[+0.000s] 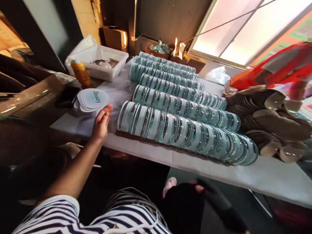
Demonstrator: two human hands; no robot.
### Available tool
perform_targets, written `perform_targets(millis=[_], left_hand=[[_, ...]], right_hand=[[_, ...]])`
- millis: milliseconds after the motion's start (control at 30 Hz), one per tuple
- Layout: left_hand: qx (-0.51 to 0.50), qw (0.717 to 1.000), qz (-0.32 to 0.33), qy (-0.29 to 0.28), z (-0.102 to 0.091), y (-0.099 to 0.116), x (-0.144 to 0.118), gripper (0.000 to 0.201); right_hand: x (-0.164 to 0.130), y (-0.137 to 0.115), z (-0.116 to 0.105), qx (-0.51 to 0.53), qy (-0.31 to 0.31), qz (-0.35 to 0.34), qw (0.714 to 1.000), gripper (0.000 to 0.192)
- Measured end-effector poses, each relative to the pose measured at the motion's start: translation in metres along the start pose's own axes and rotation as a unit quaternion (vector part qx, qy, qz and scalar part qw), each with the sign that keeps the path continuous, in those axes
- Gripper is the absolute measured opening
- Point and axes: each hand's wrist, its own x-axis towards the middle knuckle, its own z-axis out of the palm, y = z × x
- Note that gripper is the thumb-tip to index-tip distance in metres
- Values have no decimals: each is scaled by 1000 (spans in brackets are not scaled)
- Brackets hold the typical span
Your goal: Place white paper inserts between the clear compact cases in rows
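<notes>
My left hand (101,123) is at the near left of the table, its fingers loosely bent and slightly apart, with nothing visible in them. Its fingertips are close to the edge of a stack of round white cards (94,99) with "beauty" printed on top; whether they touch is unclear. To the right of this hand, clear round containers (185,130) with pale bands lie on their sides in several long rows. Below the table edge, my right hand (199,188) is smeared by motion, and a dark covering hides its forearm.
An orange bottle (81,74) stands beside a white plastic basket (104,63) behind the cards. Stacked brown, rounded pieces (275,123) fill the table's right end. A person in red (273,65) is at the far right. The white tabletop's front edge (195,162) runs below the rows.
</notes>
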Motion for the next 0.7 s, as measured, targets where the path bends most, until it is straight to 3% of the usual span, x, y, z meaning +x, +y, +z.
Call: perform_targets(millis=[67, 167, 200, 267, 367, 467, 600, 700], left_hand=[[-27, 998, 31, -36, 15, 2, 13, 57], [-30, 991, 49, -121, 36, -1, 21, 56], [-24, 989, 46, -141, 42, -3, 20, 55], [-12, 987, 37, -156, 49, -7, 15, 54], [-5, 986, 33, -161, 53, -7, 8, 57], [-7, 983, 10, -185, 51, -5, 9, 59], [-6, 984, -13, -177, 48, -1, 14, 53], [-8, 984, 1, -178, 48, -2, 14, 48]], right_hand=[[-6, -23, -39, 85, 106, 40, 990, 33], [12, -62, -75, 107, 295, -16, 949, 29], [24, -74, -80, 79, 332, -52, 938, 30], [58, -97, -80, -12, 348, -127, 929, 31], [119, -139, -57, -131, 280, -245, 919, 33], [175, -199, -13, -220, 171, -342, 897, 33], [229, -288, 56, -440, -20, -346, 828, 37], [259, -333, 96, -519, -139, -335, 774, 31]])
